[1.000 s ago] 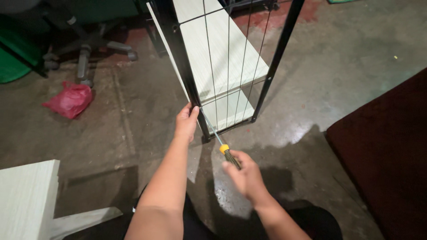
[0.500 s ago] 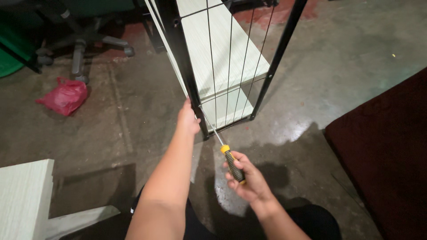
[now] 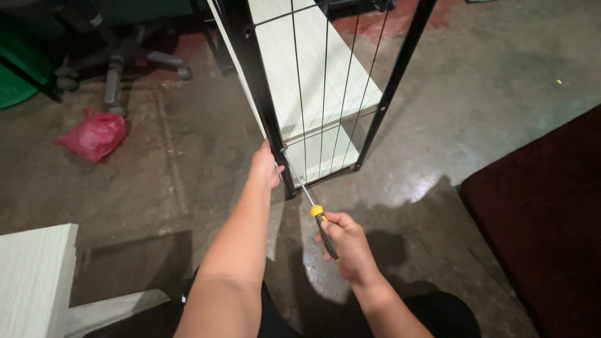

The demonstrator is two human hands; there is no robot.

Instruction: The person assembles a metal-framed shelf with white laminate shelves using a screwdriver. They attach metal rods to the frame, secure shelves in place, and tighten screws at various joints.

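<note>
A black metal shelf frame [image 3: 255,81] with thin wire bars stands on the concrete floor and carries pale wood-grain boards [image 3: 313,69]. My left hand [image 3: 264,166] grips the frame's near left post low down, close to the lower board. My right hand [image 3: 347,245] holds a screwdriver [image 3: 322,226] with a yellow and black handle. Its long shaft slants up and left, and the tip meets the post beside my left hand.
A red plastic bag [image 3: 91,136] lies on the floor at left, near the star base of an office chair [image 3: 116,66]. A pale board [image 3: 34,281] sits at lower left. A dark red cushioned surface [image 3: 544,219] fills the right side.
My left hand turned from fingers spread on the post to a sideways grip. My right hand regripped the screwdriver handle, rotating it while the tip stayed at the post.
</note>
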